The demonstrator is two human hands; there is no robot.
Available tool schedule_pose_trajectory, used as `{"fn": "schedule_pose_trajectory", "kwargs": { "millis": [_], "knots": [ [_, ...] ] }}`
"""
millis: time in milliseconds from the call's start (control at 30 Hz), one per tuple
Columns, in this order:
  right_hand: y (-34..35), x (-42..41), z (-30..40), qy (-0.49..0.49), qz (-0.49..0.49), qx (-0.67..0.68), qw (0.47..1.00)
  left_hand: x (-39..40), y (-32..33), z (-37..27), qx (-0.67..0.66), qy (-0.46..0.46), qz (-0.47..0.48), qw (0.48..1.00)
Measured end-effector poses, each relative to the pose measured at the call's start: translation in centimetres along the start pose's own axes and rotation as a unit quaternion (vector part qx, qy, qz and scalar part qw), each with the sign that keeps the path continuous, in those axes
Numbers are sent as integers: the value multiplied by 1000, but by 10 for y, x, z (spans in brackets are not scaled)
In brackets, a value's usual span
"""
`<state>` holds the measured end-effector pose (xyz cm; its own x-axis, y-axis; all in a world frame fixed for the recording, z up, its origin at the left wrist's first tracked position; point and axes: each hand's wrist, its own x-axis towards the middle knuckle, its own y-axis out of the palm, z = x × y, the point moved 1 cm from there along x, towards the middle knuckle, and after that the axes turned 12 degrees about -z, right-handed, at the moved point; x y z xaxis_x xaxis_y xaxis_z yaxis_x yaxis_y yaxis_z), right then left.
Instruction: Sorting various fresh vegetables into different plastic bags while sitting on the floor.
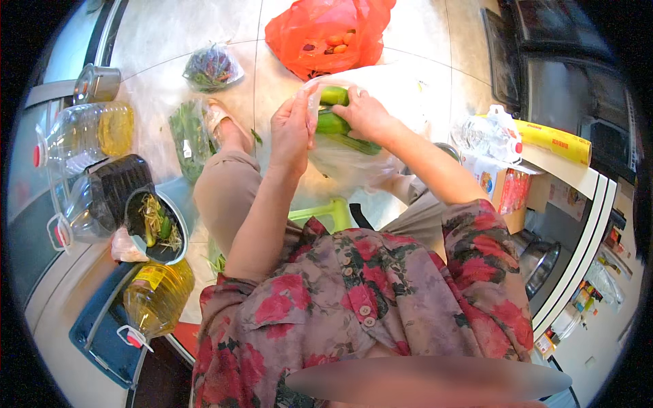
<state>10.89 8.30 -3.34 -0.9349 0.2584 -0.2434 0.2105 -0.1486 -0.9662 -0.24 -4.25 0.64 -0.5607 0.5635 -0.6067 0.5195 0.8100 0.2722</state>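
My left hand [292, 130] grips the edge of a clear plastic bag [352, 166] in front of me, fingers closed on the film. Inside the bag lie several long green vegetables [331, 122], perhaps cucumbers or zucchini. My right hand [365, 115] is at the bag's mouth, its fingers on the upper green vegetables. Just beyond my hands, a red plastic bag [331, 23] on the tiled floor holds small orange-red fruits or vegetables [339, 42]. The bright white area right of my hands is too washed out to make out fully.
At left stand a lidded metal pot [97, 84], large oil bottles [159, 296] and a bin with plant scraps [162, 224]. Bagged greens [190, 140] and another bagged vegetable bundle [213, 67] lie on the floor. At right are a plastic jug [492, 133], a yellow box [556, 143] and a shelf.
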Motion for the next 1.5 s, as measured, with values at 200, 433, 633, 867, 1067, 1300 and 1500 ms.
{"fn": "schedule_pose_trajectory", "kwargs": {
  "millis": [200, 433, 633, 867, 1067, 1300, 1500],
  "knots": [
    [-21, -41, -40, -28, -113, 246, 962, 2, -2, -8, -49, -26, -113, 992],
    [1, 75, -134, 163, -129, 417, 885, 0, -12, -1, -27, -63, -84, 994],
    [132, 231, -150, -2, 22, 81, 996, 6, -25, -11, 28, -155, -75, 985],
    [309, 275, -197, 35, -131, 507, 851, 23, -14, -30, -24, -225, -38, 973],
    [354, 241, -184, -24, 320, 281, 905, 36, -18, -7, -24, -236, -38, 971],
    [314, 246, -172, -186, 108, 135, 967, 27, -22, -19, -28, -224, -73, 971],
    [192, 225, -186, 157, 260, 776, 552, 29, -24, -17, -26, -228, -68, 971]
  ]
}}
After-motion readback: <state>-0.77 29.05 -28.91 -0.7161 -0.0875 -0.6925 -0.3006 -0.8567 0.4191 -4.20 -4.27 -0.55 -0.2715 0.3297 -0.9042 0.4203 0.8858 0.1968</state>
